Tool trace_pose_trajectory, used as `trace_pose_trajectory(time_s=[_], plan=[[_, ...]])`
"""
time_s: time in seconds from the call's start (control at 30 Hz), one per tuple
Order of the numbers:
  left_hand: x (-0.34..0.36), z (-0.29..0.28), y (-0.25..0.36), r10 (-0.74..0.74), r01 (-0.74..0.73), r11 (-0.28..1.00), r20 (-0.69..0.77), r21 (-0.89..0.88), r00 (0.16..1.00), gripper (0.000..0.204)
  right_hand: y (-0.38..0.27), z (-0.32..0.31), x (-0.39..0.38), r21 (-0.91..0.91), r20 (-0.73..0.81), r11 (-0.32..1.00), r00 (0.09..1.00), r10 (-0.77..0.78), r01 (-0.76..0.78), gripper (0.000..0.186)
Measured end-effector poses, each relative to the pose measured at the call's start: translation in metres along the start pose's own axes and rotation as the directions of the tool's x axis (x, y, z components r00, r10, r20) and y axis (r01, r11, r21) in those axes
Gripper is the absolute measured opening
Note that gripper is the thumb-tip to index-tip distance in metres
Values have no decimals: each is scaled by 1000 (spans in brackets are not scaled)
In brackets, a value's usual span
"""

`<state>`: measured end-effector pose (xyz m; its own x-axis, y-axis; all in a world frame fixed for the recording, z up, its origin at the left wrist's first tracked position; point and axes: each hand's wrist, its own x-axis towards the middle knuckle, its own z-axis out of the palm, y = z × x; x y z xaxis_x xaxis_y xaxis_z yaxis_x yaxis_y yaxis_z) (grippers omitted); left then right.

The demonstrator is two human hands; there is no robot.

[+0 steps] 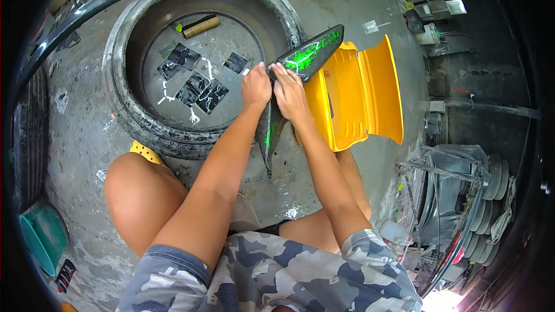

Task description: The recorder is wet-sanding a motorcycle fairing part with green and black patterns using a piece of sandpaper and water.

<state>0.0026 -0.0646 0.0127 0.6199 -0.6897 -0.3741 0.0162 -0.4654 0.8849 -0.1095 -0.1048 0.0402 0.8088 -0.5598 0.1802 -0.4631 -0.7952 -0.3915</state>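
Note:
A black, angular plastic panel (315, 55) with bright green splatter graphics is in front of me, bent at its middle. One arm points up and right, and a narrower arm tapers down between my forearms. My left hand (256, 87) is closed on its left edge near the bend, fingers curled. Close beside it, my right hand (290, 93) presses on the panel at the bend, its fingers together. The undersides of both hands are hidden. Behind the panel on the right stands a yellow curved plastic body panel (347, 92), partly overlapped by the black one.
A big tire (124, 89) lies flat ahead, with black film pieces (202, 91) and a cardboard roll (201, 26) inside its ring. A dark curved bar (87, 14) crosses the upper left. The teal basin (46, 237) sits lower left; a cluttered rack (457, 190) stands right.

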Motion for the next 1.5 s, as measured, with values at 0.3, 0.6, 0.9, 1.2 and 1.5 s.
trace_pose_trajectory(time_s=[0.3,0.6,0.9,1.2,1.5], plan=[[6,5,-3,-43,43,999,-8,-1,999,59,-5,7,3,-146,3,989,1000,21,-21,49],[-2,-2,0,-64,54,993,-87,-109,994,71,-49,4,-99,4,72,993,991,114,-115,57],[9,1,-14,-68,41,975,-117,-220,991,65,-52,16,-83,166,-30,971,984,177,-170,52],[19,20,-20,14,-41,978,-131,-204,991,55,-26,3,-28,-240,0,965,994,109,-106,49],[20,17,-32,43,-62,997,-300,-52,953,57,-63,7,-102,108,19,986,992,124,-125,50]])
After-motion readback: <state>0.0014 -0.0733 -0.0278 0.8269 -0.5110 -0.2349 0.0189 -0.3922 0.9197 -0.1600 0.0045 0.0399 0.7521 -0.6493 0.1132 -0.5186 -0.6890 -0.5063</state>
